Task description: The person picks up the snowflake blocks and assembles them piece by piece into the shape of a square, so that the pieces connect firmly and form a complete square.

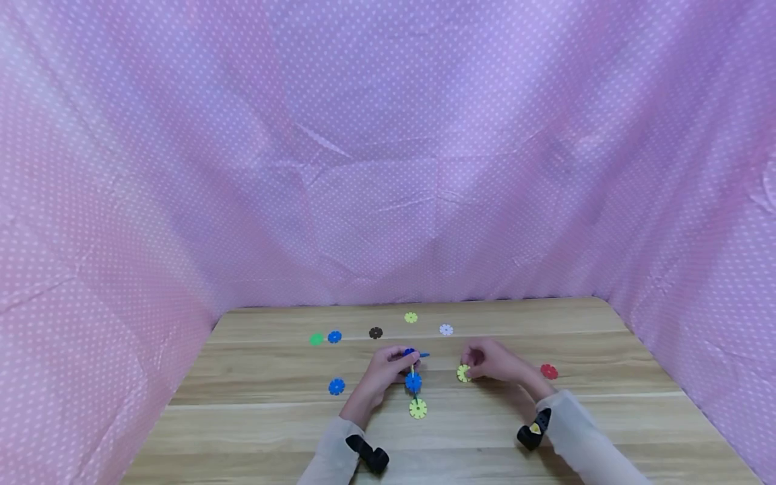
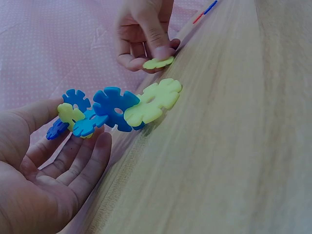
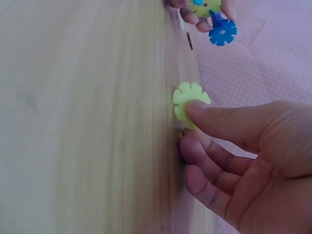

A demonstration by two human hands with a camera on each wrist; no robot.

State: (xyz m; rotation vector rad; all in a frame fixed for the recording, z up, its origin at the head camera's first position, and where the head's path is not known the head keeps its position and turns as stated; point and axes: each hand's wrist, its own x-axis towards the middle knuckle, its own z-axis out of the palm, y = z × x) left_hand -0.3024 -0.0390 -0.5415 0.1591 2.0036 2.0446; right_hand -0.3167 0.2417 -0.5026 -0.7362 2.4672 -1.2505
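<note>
A chain of slotted plastic discs (image 2: 116,108), blue and yellow-green, is joined edge to edge. My left hand (image 1: 383,369) grips one end of it between thumb and fingers, above the table. The chain's other end, a yellow-green disc (image 1: 417,408), points toward the table's near side. To the right, my right hand (image 1: 494,360) pinches a single yellow-green slotted disc (image 3: 189,101) between thumb and fingers, apart from the chain. In the left wrist view that loose disc (image 2: 158,63) shows just beyond the chain's end.
On the wooden table (image 1: 273,431) lie loose slotted discs: green (image 1: 316,339), blue (image 1: 335,337), another blue one (image 1: 336,386), brown (image 1: 376,333), yellow-green (image 1: 411,317), white (image 1: 446,329) and red (image 1: 549,371). A dotted pink cloth (image 1: 388,168) hangs behind and at both sides.
</note>
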